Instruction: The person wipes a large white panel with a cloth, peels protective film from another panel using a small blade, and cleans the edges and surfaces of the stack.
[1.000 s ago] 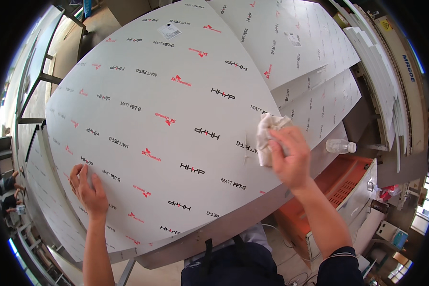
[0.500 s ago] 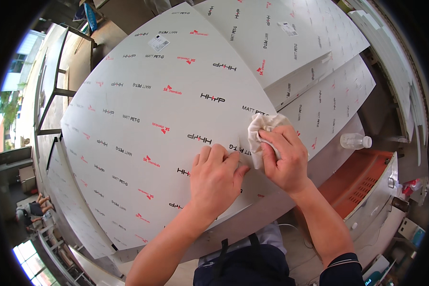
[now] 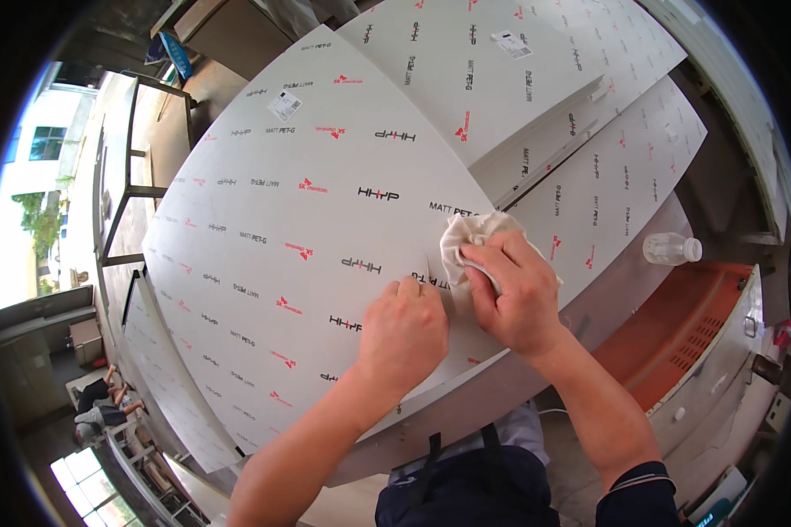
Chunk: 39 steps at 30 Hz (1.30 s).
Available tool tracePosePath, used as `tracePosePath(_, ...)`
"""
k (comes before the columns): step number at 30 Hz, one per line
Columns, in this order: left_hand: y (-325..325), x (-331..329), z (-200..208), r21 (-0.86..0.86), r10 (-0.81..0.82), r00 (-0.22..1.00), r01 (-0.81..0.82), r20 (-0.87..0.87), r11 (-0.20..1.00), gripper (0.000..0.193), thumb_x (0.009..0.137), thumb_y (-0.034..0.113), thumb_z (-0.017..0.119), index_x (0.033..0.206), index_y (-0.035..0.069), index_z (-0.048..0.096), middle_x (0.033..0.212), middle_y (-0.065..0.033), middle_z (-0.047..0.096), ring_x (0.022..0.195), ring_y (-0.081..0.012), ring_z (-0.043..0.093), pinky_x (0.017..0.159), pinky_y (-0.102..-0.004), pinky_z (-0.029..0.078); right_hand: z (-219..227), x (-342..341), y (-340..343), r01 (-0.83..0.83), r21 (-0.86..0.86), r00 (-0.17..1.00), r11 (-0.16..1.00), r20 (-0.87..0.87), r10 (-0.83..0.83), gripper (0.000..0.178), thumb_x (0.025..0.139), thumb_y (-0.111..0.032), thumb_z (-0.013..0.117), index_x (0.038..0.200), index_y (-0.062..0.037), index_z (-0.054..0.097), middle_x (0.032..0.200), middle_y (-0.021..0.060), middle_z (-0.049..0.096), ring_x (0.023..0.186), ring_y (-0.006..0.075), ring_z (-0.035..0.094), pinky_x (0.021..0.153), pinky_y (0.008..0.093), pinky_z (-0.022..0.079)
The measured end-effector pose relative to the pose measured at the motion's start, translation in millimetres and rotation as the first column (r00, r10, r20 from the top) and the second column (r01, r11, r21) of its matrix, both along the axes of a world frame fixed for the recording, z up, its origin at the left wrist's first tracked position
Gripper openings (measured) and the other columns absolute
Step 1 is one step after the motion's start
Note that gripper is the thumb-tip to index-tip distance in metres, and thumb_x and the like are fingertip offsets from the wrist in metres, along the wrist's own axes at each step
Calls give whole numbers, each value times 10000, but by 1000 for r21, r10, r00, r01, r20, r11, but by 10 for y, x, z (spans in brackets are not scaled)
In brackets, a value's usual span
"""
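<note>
Large white printed sheet (image 3: 237, 198) lay under both hands. Left hand (image 3: 404, 329) had come in from the sheet's left side a second earlier, so work looked two-handed on one patch. It was curled nearly into a fist; couldn't tell if it pinched anything. Right hand (image 3: 520, 294) gripped a crumpled off-white cloth (image 3: 459, 241) on the sheet, near its right edge.

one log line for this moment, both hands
left hand: curled over printed white sheet | right hand: gripping white cloth at sheet's right edge | clear capped bottle: right of both hands
</note>
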<state>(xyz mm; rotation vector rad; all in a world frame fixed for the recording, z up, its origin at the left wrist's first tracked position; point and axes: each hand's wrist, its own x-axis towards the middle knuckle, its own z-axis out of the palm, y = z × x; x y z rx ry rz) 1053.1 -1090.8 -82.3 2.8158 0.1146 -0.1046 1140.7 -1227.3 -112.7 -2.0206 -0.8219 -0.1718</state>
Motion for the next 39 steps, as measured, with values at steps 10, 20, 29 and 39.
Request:
tracePosePath(10, 575, 74, 244, -318, 398, 914, -403, -85, 858, 246, 792, 131, 562, 589, -1, 519, 658, -132, 591, 557, -286, 518, 535, -375, 419, -8, 0, -8, 4, 24, 1000, 1000, -30, -4, 197, 706, 10, 642, 893, -52, 637, 761, 47, 519, 641, 230, 533, 555, 326, 431)
tracePosePath(20, 151, 404, 158, -192, 253, 899, -336, -357, 922, 309, 804, 169, 568, 572, -33, 538, 509, -139, 512, 485, -245, 491, 507, -383, 408, -20, 8, -16, -4, 57, 999, 998, -48, 7, 204, 712, 2, 635, 911, -44, 640, 778, 53, 523, 652, 232, 541, 567, 329, 440)
tracePosePath(29, 87, 542, 160, -109, 254, 894, -313, -369, 943, 175, 716, 102, 530, 604, -28, 559, 656, -197, 578, 645, -350, 587, 551, -440, 465, -8, 20, -52, -2, 64, 999, 998, -46, 5, 205, 707, 7, 638, 903, -55, 637, 781, 49, 530, 656, 229, 547, 574, 331, 444)
tracePosePath(39, 1763, -560, 283, 159, 628, 761, -648, 159, 745, 280, 748, 142, 537, 558, -1, 388, 480, -124, 400, 458, -260, 374, 498, -393, 342, 35, -3, -7, 9, 27, 1000, 1000, -22, -8, 222, 714, -11, 637, 932, -49, 641, 827, 45, 552, 701, 234, 560, 584, 332, 451)
